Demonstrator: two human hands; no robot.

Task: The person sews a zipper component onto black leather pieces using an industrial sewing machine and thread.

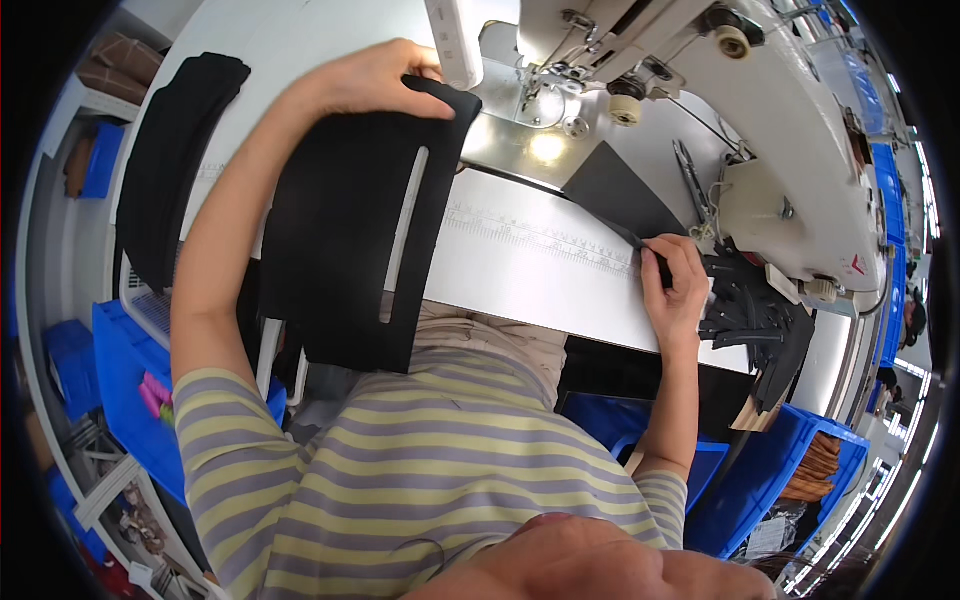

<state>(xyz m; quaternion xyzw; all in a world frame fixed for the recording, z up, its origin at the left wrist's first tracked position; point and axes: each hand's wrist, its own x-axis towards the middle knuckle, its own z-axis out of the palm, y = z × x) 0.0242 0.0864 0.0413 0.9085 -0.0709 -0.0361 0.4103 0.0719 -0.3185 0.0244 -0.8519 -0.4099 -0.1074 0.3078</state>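
Observation:
My left hand (375, 82) grips the upper edge of a black fabric panel (335, 225), thumb on top of it. The panel has a long narrow slot near its right side, and its lower end hangs over the table's front edge. Over to the right, my right hand (678, 285) pinches the near corner of a dark grey triangular-looking piece of material (625, 190). That piece lies on the table beside the metal plate of a white sewing machine (790, 110). A gap separates the panel from the grey piece, with the ruler-marked white tabletop (530, 245) showing between them.
Metal scissors (688, 180) lie by the machine's base. A heap of black strips (750, 315) sits right of my right hand. Folded black fabric (180, 165) lies at the table's left. Blue bins (760, 490) stand below the table on both sides.

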